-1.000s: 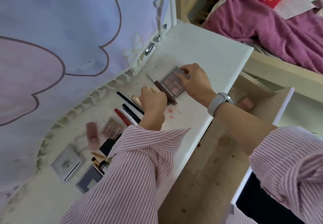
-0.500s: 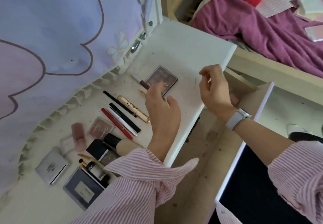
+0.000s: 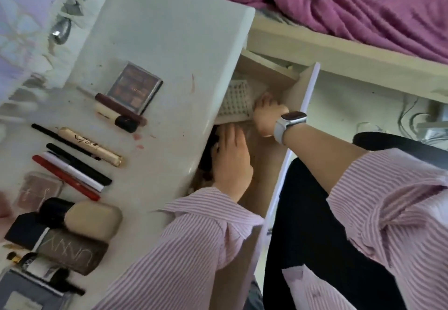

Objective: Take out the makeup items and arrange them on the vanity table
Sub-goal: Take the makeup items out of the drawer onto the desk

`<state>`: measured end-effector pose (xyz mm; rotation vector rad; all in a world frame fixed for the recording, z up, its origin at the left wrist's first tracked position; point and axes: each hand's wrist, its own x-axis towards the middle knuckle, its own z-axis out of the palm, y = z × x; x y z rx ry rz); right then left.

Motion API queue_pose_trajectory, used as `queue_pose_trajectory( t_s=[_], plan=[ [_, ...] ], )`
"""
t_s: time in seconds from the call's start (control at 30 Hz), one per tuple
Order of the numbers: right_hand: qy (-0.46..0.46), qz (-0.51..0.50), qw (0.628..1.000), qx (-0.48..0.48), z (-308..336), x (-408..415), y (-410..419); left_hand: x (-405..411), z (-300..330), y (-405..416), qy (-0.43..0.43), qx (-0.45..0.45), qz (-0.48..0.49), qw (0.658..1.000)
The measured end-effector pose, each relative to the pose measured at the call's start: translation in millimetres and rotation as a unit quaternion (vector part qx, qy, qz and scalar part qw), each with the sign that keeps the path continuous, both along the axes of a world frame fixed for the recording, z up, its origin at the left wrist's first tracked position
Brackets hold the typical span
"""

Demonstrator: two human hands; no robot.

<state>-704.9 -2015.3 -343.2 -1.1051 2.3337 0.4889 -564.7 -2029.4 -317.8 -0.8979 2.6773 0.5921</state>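
- Both hands were down in the open drawer (image 3: 264,77) beneath the table (image 3: 174,33).
- The right hand (image 3: 268,113) rested against a white lattice basket (image 3: 236,99); whether its fingers gripped it, I could not tell.
- The left hand (image 3: 231,159) reached in with fingers straight, holding nothing visible.
- Makeup already out lay in a row on the table: an eyeshadow palette (image 3: 134,89), pencils (image 3: 72,169), a gold tube (image 3: 92,146).
- To do this step well, I judged the basket should be drawn level and supported underneath, then set on bare table well apart from the row.
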Motion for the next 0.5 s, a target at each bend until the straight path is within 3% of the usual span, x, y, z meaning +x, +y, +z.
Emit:
queue_pose_trajectory(
  t_s=[0.2, 0.5],
  plan=[
    [0.031, 0.150, 0.987, 0.042, -4.7, -3.4, 22.3, -18.2, -20.7, -21.2, -0.105, -0.098, -0.079, 0.987],
    [0.054, 0.002, 0.996, -0.073, -7.8, -13.9, 7.3, -15.7, -14.0, -7.6, -0.045, -0.221, -0.106, 0.968]
  ],
)
